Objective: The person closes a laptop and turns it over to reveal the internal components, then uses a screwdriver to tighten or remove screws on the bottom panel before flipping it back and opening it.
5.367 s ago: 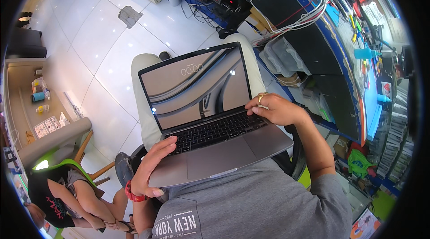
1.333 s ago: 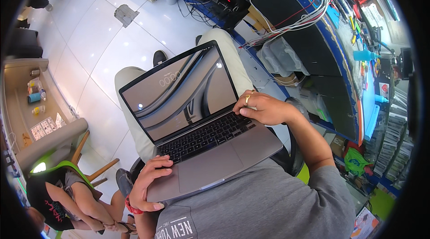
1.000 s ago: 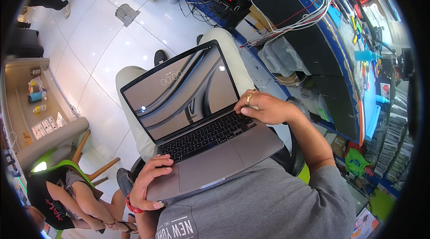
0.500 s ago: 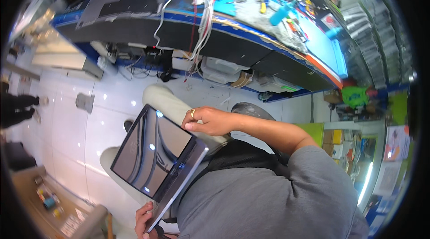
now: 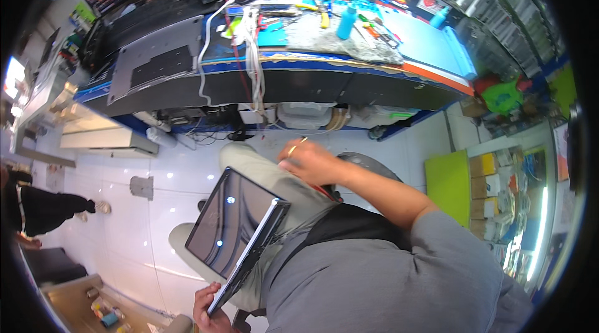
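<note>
1. Holding the open laptop [image 5: 228, 224] by its near left corner, the left hand [image 5: 208, 305] is clamping firmly on the edge of the base; the thumb is not showing clearly
2. The laptop is tilting steeply over the lap, its screen leaning out between the left trouser leg [image 5: 181, 239] and the right trouser leg [image 5: 259, 174]; the view is not letting me tell whether the base is touching the thighs
3. The right hand [image 5: 309, 161] is hovering over the right trouser leg, apart from the laptop, its fingers curling; blur is hiding whether the fingertips are meeting or standing apart
4. With one hand gripping at a corner, a sound hold is probably depending on spreading the fingers well under the base and pressing the thumb flat from above
5. Bringing the right hand under the opposite corner would be sharing the weight and easing the twist on the left wrist
6. Gripping the base rather than pulling at the screen is likely sparing the hinge, which is standing wide open
7. Steadying both knees is worthwhile, since the gap between them is opening onto the white tiled floor [image 5: 143, 233], where a slip would be costly
8. Ahead, white cables [image 5: 253, 62] are hanging over the front of the bench [image 5: 299, 86], so keeping the laptop's corners well apart from them is avoiding a snag
</note>
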Available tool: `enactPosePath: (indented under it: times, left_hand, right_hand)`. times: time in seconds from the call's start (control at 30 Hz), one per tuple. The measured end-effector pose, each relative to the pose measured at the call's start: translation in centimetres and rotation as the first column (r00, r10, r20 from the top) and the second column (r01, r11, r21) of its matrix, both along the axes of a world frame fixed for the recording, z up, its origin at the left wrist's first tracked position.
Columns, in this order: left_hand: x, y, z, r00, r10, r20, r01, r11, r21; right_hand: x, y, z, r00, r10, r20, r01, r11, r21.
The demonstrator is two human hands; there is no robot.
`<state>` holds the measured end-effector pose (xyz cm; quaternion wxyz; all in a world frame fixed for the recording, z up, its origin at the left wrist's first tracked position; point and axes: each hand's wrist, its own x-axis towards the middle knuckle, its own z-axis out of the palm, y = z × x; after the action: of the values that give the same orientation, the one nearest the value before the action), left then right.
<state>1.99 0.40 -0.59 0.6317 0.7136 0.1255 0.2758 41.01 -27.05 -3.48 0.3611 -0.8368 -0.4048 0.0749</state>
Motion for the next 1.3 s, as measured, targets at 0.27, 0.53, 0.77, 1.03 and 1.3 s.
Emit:
enactPosePath:
  times: [0.27, 0.53, 0.77, 1.03, 1.3]
  left_hand:
    - [3.3, 1.1, 0.3, 0.998, 0.053, 0.043, -0.047, 0.990, -0.130]
    - [3.6, 1.2, -0.5, 0.991, 0.112, 0.076, -0.090, 0.966, -0.242]
    - [2.9, 0.8, -0.2, 0.991, 0.113, 0.072, -0.092, 0.965, -0.244]
    - [1.1, -1.1, 0.8, 0.996, 0.086, 0.031, -0.074, 0.958, -0.278]
    - [0.3, -2.2, 1.1, 0.997, 0.072, 0.031, -0.062, 0.968, -0.244]
  right_hand:
    - [7.3, -2.3, -0.8, 0.935, -0.268, -0.232, 0.246, 0.962, -0.119]
    - [6.5, -1.1, -2.0, 0.970, -0.056, -0.235, -0.042, 0.919, -0.393]
    - [6.7, -1.2, -3.0, 0.971, 0.052, -0.235, -0.158, 0.873, -0.462]
    - [6.2, 0.1, -2.2, 0.963, 0.024, -0.270, -0.160, 0.853, -0.497]
    - [6.3, 0.3, -2.4, 0.963, 0.044, -0.266, -0.178, 0.842, -0.509]
